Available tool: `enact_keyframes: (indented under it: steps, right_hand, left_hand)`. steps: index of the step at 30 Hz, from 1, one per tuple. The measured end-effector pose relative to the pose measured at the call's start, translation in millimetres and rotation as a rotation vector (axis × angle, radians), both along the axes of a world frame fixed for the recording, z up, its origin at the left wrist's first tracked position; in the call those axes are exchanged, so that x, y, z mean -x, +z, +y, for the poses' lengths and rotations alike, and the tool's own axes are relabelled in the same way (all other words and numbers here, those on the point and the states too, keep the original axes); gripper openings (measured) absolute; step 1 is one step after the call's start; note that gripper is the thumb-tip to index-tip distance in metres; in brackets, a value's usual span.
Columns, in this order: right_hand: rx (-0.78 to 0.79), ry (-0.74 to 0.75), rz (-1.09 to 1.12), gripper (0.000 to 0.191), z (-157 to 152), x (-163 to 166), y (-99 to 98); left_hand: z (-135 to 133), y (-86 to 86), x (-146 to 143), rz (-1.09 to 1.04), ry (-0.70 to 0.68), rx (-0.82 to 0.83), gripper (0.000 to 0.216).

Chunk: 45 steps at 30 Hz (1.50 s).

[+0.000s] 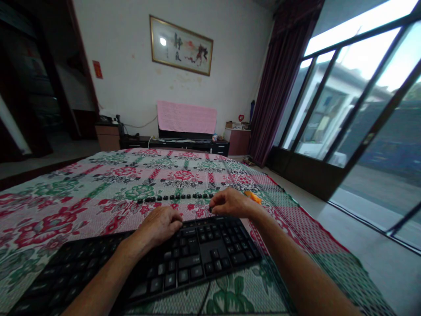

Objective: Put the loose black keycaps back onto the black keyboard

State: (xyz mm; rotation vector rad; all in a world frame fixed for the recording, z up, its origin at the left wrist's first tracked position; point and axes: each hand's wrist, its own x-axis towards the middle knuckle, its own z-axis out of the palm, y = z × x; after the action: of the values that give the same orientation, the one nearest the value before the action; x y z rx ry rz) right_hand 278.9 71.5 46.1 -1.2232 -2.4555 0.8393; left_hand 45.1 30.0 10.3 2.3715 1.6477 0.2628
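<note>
A black keyboard (197, 259) lies on a floral cloth in front of me. My left hand (160, 226) rests curled on the keyboard's upper middle, fingers pressed on the keys. My right hand (230, 202) hovers at the keyboard's far right edge, thumb and fingers pinched on a small black keycap (210, 210). A row of loose black keycaps (174, 197) lies on the cloth just beyond the keyboard. An orange tool (252, 197) peeks out behind my right hand.
The floral cloth (98, 193) covers a wide surface that ends at the right near a floor by glass doors (345, 123). A low dark cabinet with a pink cover (186, 117) stands against the far wall.
</note>
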Motion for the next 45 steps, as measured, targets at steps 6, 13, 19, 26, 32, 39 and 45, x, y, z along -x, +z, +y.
enact_keyframes:
  steps: [6, 13, 19, 26, 32, 39, 45]
  right_hand:
    - [0.068, 0.078, -0.060, 0.023, -0.9, 2.9, -9.7]
    - [0.113, 0.045, -0.130, 0.023, 3.3, 1.7, -17.6]
    - [0.133, 0.048, -0.154, 0.023, 4.2, 1.2, -13.0]
    - [0.173, 0.026, -0.129, 0.023, 3.6, 2.6, -10.6]
    - [0.143, 0.033, -0.135, 0.020, 4.4, 2.8, -14.4]
    - [0.154, 0.065, -0.161, 0.019, 4.7, 4.4, -11.3]
    - [0.276, 0.070, -0.141, 0.015, 6.1, 8.1, -7.3]
  left_hand:
    - [2.7, -2.8, 4.6, -0.039, -0.037, 0.030, 0.025]
    - [4.0, -5.6, 4.2, -0.036, -0.029, -0.009, 0.024]
    - [3.0, -3.9, 4.2, -0.038, -0.024, -0.011, 0.024]
    - [1.7, -0.3, 2.5, -0.036, -0.014, 0.003, 0.025]
    - [2.2, -2.8, 2.8, -0.027, -0.008, -0.020, 0.025]
    - [4.9, -5.1, 4.8, -0.040, -0.044, 0.004, 0.025]
    - [6.7, -6.9, 5.2, -0.054, -0.040, -0.001, 0.025]
